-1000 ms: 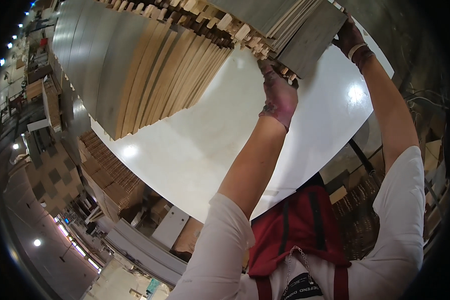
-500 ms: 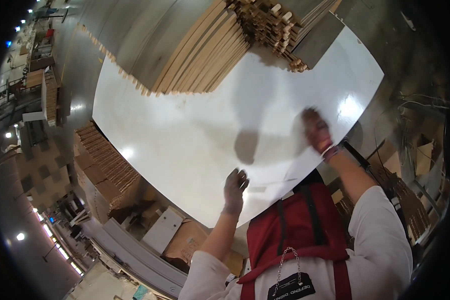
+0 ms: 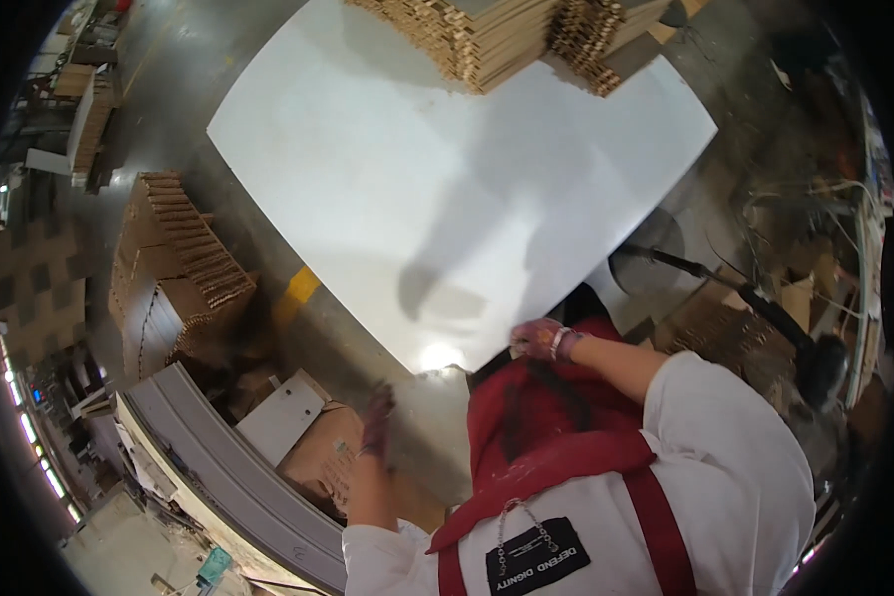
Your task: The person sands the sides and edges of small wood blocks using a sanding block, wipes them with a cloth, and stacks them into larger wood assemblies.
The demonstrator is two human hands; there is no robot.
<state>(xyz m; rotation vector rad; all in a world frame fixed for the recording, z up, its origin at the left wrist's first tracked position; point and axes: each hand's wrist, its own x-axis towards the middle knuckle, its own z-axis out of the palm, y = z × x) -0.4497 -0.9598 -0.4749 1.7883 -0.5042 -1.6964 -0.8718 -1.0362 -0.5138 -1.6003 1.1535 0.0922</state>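
The person wore a white long-sleeved shirt under a red apron with a black patch, a thin chain, and a pale wristband.

Grey glossy concrete floor, yellow floor mark. Stacked brown cardboard sheets and curved grey conveyor rail on left. Ceiling lights reflect along the far-left edge; right side dim, possibly cables.

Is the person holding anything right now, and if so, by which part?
The right hand rests at the near edge of the big white table, apparently empty. The left hand hangs below the table over cardboard boxes, blurred, so a grip cannot be told.
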